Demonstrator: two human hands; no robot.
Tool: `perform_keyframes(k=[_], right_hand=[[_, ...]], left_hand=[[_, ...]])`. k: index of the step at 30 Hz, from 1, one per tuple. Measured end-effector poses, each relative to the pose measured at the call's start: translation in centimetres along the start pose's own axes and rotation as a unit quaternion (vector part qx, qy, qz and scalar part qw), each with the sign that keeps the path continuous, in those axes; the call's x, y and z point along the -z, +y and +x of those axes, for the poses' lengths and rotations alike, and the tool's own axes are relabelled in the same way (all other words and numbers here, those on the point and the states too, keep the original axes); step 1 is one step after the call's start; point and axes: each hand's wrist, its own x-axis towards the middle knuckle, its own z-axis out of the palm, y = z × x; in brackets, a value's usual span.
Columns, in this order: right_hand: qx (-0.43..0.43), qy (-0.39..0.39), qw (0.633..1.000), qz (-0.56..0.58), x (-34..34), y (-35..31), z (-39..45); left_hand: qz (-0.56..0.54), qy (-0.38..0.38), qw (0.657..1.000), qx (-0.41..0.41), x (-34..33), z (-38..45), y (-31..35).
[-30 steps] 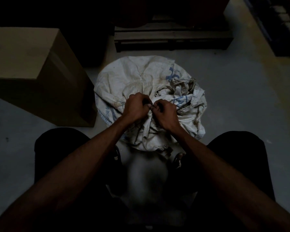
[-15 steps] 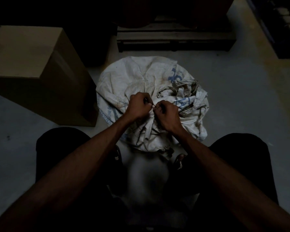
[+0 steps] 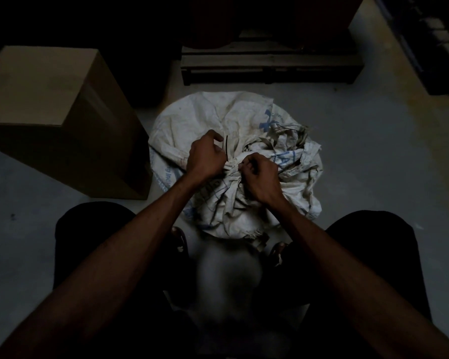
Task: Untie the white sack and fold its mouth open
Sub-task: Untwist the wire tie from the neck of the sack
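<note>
A dirty white woven sack (image 3: 192, 123) with blue print stands on the floor between my knees, its mouth bunched into a tied neck at the middle. A thin dark tie (image 3: 226, 149) sticks up from that neck. My left hand (image 3: 205, 156) pinches the tie's end just left of the neck. My right hand (image 3: 259, 177) is closed on the gathered neck of the sack from the right. The sack's loose, crumpled mouth (image 3: 290, 146) fans out behind my right hand.
A large cardboard box (image 3: 49, 112) stands on the floor close to the sack's left side. A dark wooden pallet (image 3: 270, 63) lies beyond the sack. Dark shelving (image 3: 438, 42) runs along the far right. Grey floor shows to the right.
My left hand has drawn away to the left and up from the knot, and a dark strand of the tie now shows between my hands. My right hand stays on the neck.
</note>
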Motion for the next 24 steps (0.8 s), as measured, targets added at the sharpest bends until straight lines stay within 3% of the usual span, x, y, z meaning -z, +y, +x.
perform_keyframes(k=[6,13,24], right_hand=[[-0.006,0.013,1.0,0.018,0.3,-0.9,0.6],[0.01,0.031,0.997,0.069,1.2,-2.1,0.9],[-0.005,0.058,0.978,0.198,2.5,-3.1,2.0]], left_hand=[[0.039,-0.04,0.994,-0.092,0.4,-0.3,0.3],[0.014,-0.115,0.986,-0.122,0.0,-0.7,0.7],[-0.057,-0.097,0.984,-0.141,0.1,-0.9,1.4]])
